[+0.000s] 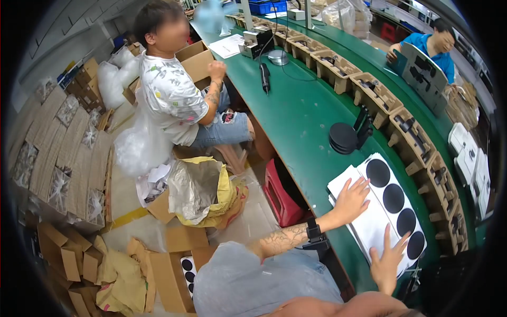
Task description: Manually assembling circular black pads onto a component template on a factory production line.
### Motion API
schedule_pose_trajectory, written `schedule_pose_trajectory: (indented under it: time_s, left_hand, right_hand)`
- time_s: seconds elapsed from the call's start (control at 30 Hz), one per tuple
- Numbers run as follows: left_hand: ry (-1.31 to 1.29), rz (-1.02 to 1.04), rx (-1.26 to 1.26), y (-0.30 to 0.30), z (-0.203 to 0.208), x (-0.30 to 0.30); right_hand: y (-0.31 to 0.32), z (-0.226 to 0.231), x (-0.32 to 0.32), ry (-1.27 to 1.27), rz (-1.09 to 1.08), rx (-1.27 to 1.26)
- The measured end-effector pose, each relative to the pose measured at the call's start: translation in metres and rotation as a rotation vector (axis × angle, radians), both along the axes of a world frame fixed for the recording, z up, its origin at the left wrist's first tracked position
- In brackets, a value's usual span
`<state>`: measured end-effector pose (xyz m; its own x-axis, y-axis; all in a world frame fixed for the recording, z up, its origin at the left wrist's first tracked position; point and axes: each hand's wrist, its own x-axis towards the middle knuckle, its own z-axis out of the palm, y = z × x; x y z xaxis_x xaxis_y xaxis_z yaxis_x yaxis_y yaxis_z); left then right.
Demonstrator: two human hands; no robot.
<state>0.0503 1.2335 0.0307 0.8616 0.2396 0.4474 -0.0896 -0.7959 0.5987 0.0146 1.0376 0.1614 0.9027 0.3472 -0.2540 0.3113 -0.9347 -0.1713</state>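
Right now, seen from the head camera, a stack of white sheets [369,219] lies on the near right stretch of the green counter [301,116], and both hands rest flat on it. The top sheet carries a row of four black round pads [393,198] running from far to near along its right half. The left hand [351,201] presses on the far left part of the stack, fingers spread and pointing toward the first black disc, just beside it. The right hand [388,259] lies on the near edge, fingers fanned open, their tips close to the two nearest discs. Neither hand pinches anything; both are open and palm down.

The sheets look thin, smooth and matte, with slightly offset edges. The discs are flat and dull black. The left forearm reaches in from the lower middle, a black band [315,235] around its wrist.

Farther along the counter stands a black round stand [346,137]. A line of brown cardboard trays [369,92] curves along the right side of the counter. To the far left a seated person [174,95] in a patterned white shirt leans an arm toward the counter, and on the floor at near left lie opened cardboard boxes [68,253].
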Motion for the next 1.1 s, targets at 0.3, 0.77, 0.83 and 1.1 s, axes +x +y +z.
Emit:
schedule_pose_trajectory:
  time_s: [0.3,0.77,0.83,1.1]
  left_hand:
    - [0.035,-0.153,-0.365,-0.001,0.001,0.005]
    - [-0.027,-0.060,0.337,0.011,-0.060,-0.016]
    - [0.027,-0.029,0.346,0.014,-0.070,-0.016]
    - [0.014,0.127,0.477,0.029,-0.053,-0.034]
  right_hand:
    - [-0.009,-0.081,-0.049,-0.161,-0.056,0.597]
    - [-0.288,-0.168,-0.215,-1.906,-1.456,0.954]
    - [-0.343,-0.245,-0.229,-1.722,-1.813,0.615]
    - [-0.366,-0.435,-0.134,-0.373,-1.159,-0.266]
